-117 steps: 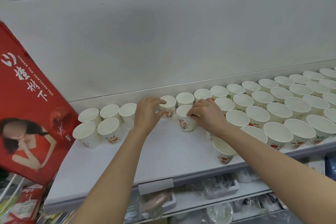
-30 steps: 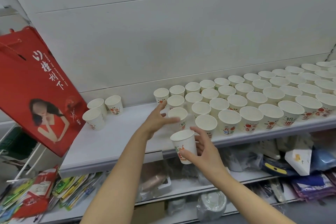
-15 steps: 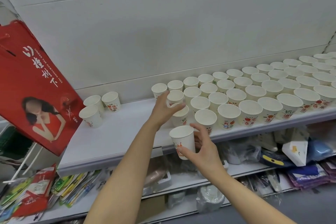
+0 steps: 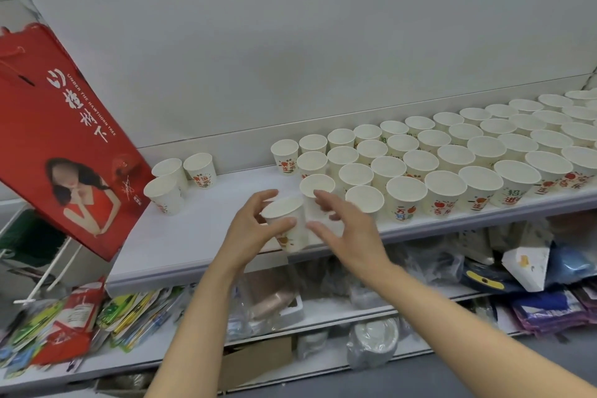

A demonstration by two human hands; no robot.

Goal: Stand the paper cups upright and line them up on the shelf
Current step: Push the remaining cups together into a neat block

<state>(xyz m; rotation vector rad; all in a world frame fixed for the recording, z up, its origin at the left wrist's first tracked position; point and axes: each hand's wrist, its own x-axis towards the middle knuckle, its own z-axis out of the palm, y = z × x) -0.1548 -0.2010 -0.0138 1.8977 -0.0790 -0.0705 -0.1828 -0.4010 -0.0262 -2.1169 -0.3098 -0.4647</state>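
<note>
The held paper cup point(image 4: 288, 225) is upright, mouth up, at the front edge of the white shelf point(image 4: 181, 242), just left of the nearest cup of the block; whether its base touches the shelf cannot be determined. The left hand point(image 4: 250, 229) grips it from the left: the thumb lies across the near wall below the rim and the fingers curl round the far side. The right hand point(image 4: 344, 226) is just beside the cup on its right, fingers spread and relaxed, the thumb tip close to the cup wall; contact cannot be confirmed. Directly behind the held cup stands another upright cup point(image 4: 316, 187), partly hidden by the right hand's fingers. To the right, the block of upright cups point(image 4: 452, 158) runs in several rows from the front edge to the back wall and on toward the right edge of the view, rims close together. A separate group of three cups point(image 4: 181, 178) stands well apart at the shelf's left end, beside a tilted red bag point(image 4: 58, 139). Lower shelves point(image 4: 323, 307) hold packaged goods in plastic wrap.
</note>
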